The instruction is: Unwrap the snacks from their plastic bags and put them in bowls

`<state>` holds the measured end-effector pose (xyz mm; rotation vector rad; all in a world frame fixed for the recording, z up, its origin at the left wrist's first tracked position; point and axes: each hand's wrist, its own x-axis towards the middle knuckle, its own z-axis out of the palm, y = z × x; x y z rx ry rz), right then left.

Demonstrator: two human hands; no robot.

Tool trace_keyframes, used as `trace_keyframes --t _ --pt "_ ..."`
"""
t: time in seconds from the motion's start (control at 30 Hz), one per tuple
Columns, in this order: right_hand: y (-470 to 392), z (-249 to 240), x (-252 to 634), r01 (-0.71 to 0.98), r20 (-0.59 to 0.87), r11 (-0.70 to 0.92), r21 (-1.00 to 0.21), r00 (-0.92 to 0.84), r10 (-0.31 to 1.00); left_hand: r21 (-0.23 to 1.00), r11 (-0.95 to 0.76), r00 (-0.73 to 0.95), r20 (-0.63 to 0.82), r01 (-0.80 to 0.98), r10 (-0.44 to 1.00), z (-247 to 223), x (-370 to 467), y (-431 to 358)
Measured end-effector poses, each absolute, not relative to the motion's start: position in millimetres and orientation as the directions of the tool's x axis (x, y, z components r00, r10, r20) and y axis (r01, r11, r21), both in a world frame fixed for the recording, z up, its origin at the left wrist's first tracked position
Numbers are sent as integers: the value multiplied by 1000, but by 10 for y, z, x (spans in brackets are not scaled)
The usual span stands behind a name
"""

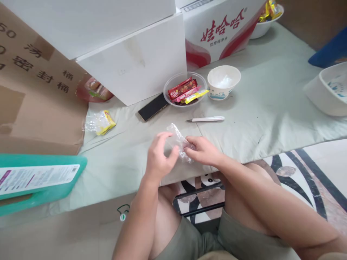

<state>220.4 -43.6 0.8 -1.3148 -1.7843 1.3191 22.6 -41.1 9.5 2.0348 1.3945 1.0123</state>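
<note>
A crinkled clear plastic bag (176, 137) is at the table's front edge, between my hands. My right hand (203, 151) pinches its right side between thumb and fingers. On the left, my left hand (162, 153) is curved with thumb and fingers apart, close beside the plastic; whether it touches the bag I cannot tell. Just beyond lies a white pen-shaped tool (207, 119) with a dark tip. Behind it, a clear plastic bowl (166, 94) holds several red, pink and yellow wrapped snack bars (187, 90). A paper bowl (220, 92) with some clear plastic inside stands to its right.
White cartons (135, 65) and a brown cardboard box (40, 108) stand at the back and left. A black bar (153, 107), a yellow-and-clear packet (105, 124) and a teal jug (73, 180) lie leftward. A white container (322, 95) and a snack-filled bowl (261, 30) are rightward.
</note>
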Motion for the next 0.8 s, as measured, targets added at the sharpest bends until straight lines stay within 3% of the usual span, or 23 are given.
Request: trace_keyframes --t 0.1,0.2,0.33,0.43,0.5,0.67,0.73,0.8 --pt "-411 -12 2203 75 -62 -37 -997 -378 924 923 -156 381 11 353 925 19 395 -387" --pt "-377 -57 2214 -62 -30 -52 -997 -313 949 964 50 328 -138 262 935 -124 466 -249" --pt "-345 -85 2305 47 -68 -63 -997 -121 990 941 44 87 -77 336 993 -149 413 -146" --pt "-372 -52 2411 171 -105 -89 -981 -87 991 901 -87 -1 96 424 995 84 409 -116" --pt "-411 -12 2459 184 -83 -56 -981 -142 986 775 -264 61 280 574 958 357 533 -20" --pt "-463 99 2471 179 -61 -18 -984 -239 969 401 -609 345 558 684 755 1041 1514 724" --pt "-461 135 2469 169 -46 -1 -986 -267 963 293 -634 511 399 716 761 1137 2033 1115" --pt "-461 166 2484 156 -23 22 -988 -286 958 187 -613 594 151 768 790 1116 2471 1453"
